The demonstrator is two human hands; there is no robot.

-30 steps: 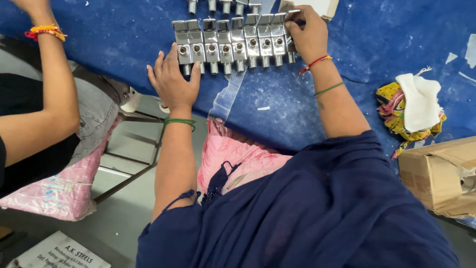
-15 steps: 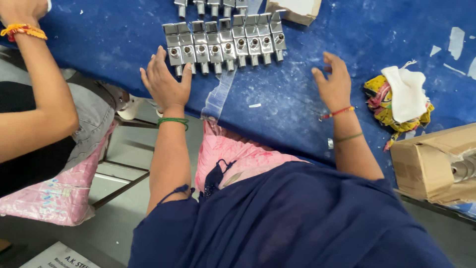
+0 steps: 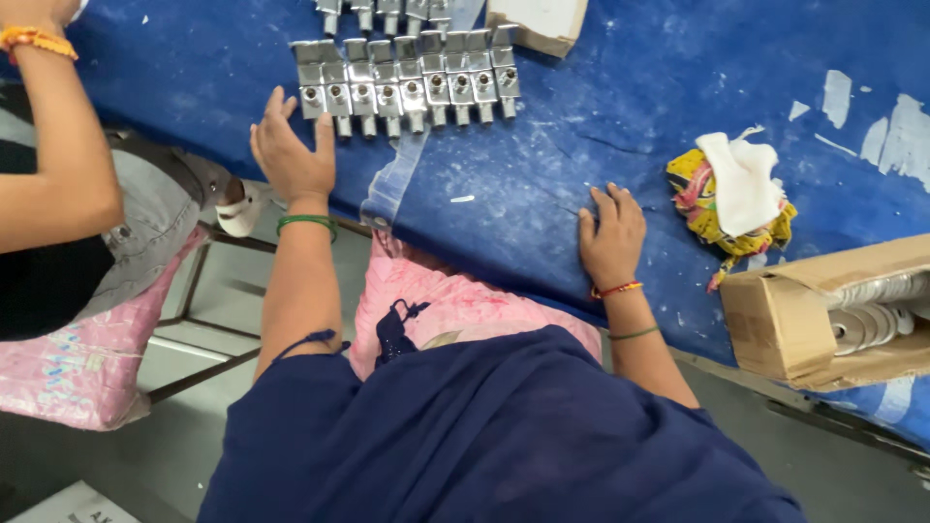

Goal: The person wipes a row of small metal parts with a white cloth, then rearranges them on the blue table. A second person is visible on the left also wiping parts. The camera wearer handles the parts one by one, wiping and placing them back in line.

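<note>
A row of several shiny metal valve fittings [image 3: 407,82] lies side by side on the blue-covered table [image 3: 620,126]. My left hand [image 3: 291,155] rests at the table's near edge just below the left end of that row, fingers apart, holding nothing. My right hand [image 3: 610,232] lies palm down on the blue cover, well to the right of the fittings, fingers spread and empty. A second row of fittings [image 3: 387,12] shows partly at the top edge.
A co-worker's arm [image 3: 58,145] with an orange bangle reaches in at the left. A yellow and white cloth bundle [image 3: 736,194] lies right of my right hand. An open cardboard box [image 3: 823,310] holds metal rings; another box [image 3: 538,21] sits at the top.
My right hand left the right end of the fitting row and slid down and right, settling flat near the table's near edge. My left hand stayed by the row's left end.
</note>
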